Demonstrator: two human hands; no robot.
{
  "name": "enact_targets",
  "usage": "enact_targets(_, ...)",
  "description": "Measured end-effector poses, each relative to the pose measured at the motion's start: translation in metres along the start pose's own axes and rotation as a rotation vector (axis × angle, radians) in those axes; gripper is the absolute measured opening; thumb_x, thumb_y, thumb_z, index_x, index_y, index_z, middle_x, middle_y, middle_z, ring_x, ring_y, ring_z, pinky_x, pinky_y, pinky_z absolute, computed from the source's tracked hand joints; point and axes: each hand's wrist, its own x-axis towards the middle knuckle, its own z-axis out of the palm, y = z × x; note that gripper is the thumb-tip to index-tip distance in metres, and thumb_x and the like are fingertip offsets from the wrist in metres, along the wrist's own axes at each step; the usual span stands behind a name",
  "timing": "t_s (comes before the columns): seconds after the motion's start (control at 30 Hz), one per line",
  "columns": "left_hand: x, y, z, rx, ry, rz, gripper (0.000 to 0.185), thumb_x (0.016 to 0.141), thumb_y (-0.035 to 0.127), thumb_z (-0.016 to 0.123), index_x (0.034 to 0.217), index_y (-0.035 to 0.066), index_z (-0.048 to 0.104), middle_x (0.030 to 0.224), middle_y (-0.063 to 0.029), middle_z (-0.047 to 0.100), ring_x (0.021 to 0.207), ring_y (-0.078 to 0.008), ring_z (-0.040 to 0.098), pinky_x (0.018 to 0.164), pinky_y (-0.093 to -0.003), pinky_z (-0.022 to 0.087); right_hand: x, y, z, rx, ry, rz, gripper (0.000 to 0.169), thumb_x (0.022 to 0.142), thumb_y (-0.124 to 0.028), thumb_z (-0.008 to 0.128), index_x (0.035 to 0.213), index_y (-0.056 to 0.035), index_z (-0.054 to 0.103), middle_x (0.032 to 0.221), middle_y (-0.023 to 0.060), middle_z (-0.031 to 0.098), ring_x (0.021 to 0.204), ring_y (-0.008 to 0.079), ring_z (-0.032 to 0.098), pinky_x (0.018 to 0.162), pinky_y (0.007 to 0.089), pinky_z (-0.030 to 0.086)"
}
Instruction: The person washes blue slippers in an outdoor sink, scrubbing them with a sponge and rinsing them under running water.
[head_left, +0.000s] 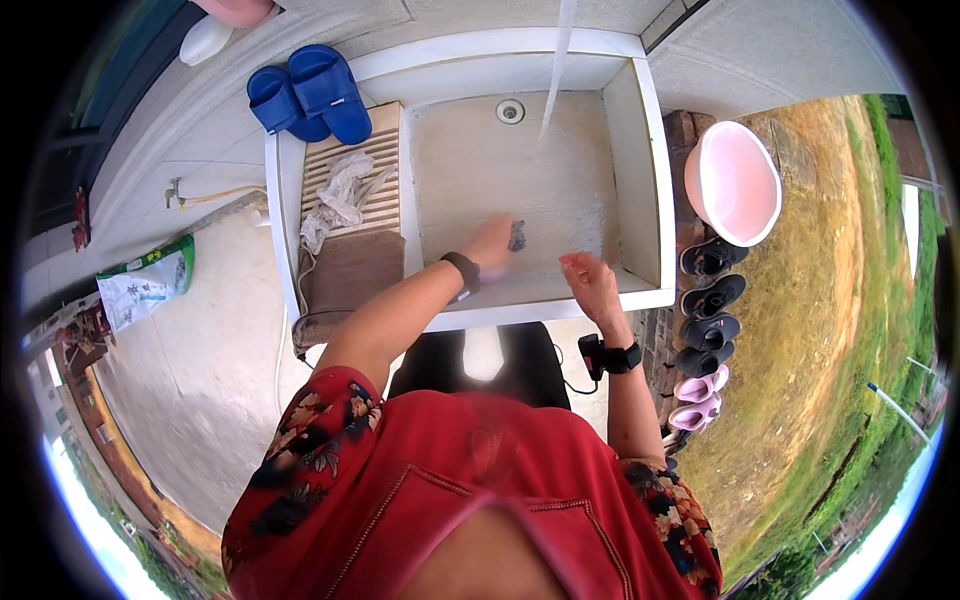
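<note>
My left hand (491, 246) is low over the front part of a wide white sink (487, 172), blurred by motion, with a dark band at its wrist. Right by its fingers is a small dark grey piece (517, 235), perhaps cloth or a scrubber; whether the hand grips it I cannot tell. My right hand (592, 283) hovers over the sink's front right rim, fingers bent and nothing visible in them. Strapped around that wrist is a black device (609, 357). A stream of water (556, 75) falls into the basin near the round drain (511, 112).
Left of the basin, crumpled white cloth (345, 191) lies on a ribbed washboard (352, 165), near a brown cloth (349, 271). Blue slippers (322, 94) rest on the back left corner. A pink basin (739, 184) and several shoes (710, 296) line the right side.
</note>
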Motion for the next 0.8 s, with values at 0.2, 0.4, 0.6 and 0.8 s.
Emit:
enact_targets(0.2,0.014,-0.001,-0.005,-0.084,-0.099,-0.185,0.036,0.081,0.016,0.063,0.114,0.003,0.062,0.109,-0.0254,0.064,0.1,-0.0409,0.062,0.085,-0.0445,0.049,0.007,0.026,-0.011,-0.005,-0.097,-0.008,0.031,0.089,-0.028,0.063,0.11,-0.0063,0.069,0.096,0.0175,0.071,0.082,0.0297,0.07,0.075,0.0365,0.053)
enact_targets(0.4,-0.048,0.055,-0.11,-0.171,0.117,-0.064,0.033,0.081,0.011,0.064,0.113,0.0,0.064,0.095,-0.0208,0.068,0.087,-0.0367,0.065,0.079,-0.0437,0.05,0.043,0.01,0.016,0.426,-0.298,0.007,0.048,0.093,-0.03,0.062,0.129,-0.0003,0.057,0.095,0.011,0.07,0.088,0.0206,0.068,0.075,0.0334,0.053)
enact_targets(0.6,-0.107,0.085,-0.143,-0.078,0.274,-0.011,0.039,0.085,0.015,0.064,0.12,-0.001,0.059,0.104,-0.0213,0.063,0.096,-0.0356,0.063,0.084,-0.0412,0.049,0.035,-0.085,0.047,0.917,-0.624,0.155,0.042,0.092,-0.029,0.067,0.123,-0.0028,0.058,0.095,0.0034,0.068,0.091,0.0141,0.066,0.071,0.0275,0.053)
enact_targets(0.8,-0.198,0.075,-0.114,-0.038,0.512,-0.203,0.041,0.09,0.028,0.065,0.121,0.002,0.059,0.115,-0.0165,0.063,0.098,-0.0312,0.065,0.081,-0.0394,0.051,0.028,-0.082,0.055,0.708,-0.527,0.088,0.033,0.09,-0.03,0.069,0.111,-0.0055,0.061,0.097,0.0058,0.07,0.08,0.0154,0.069,0.067,0.0291,0.056)
